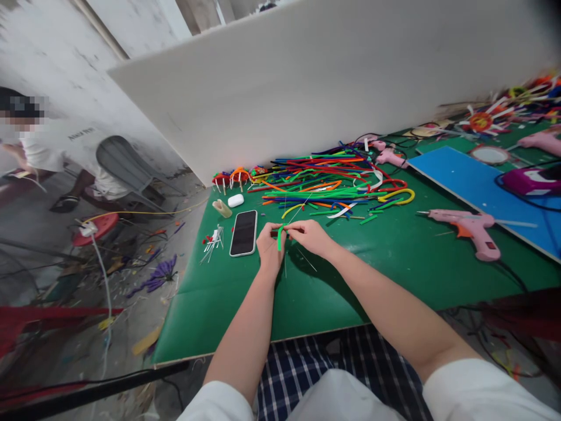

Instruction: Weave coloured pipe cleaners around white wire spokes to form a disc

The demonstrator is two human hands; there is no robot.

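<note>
Green strip (279,238), bent near its top, held between my two hands above the near middle of the green counter (210,310). My left grip (270,242) pinches the strip from the left, its lower length hanging down in front of my fingers. My right grip (309,235) is closed at the upper end, thumb and fingertips pressed together on the strip. Thin pale wires (309,261) radiate around both hands; which of them I also hold, I cannot tell. Just beside my left hand lies a phone (243,234), its dark screen facing up; beyond it sit a small white case (235,200) and a beige object (222,208). Left of the phone, a loose bundle of wires (214,242) bears red bits. Beyond my hands, a heap of coloured strips (315,192) spreads toward the pale partition (280,99). Well to the right, a pink glue gun (467,221) lies on its side, nozzle pointing left, near a blue board (482,181).
</note>
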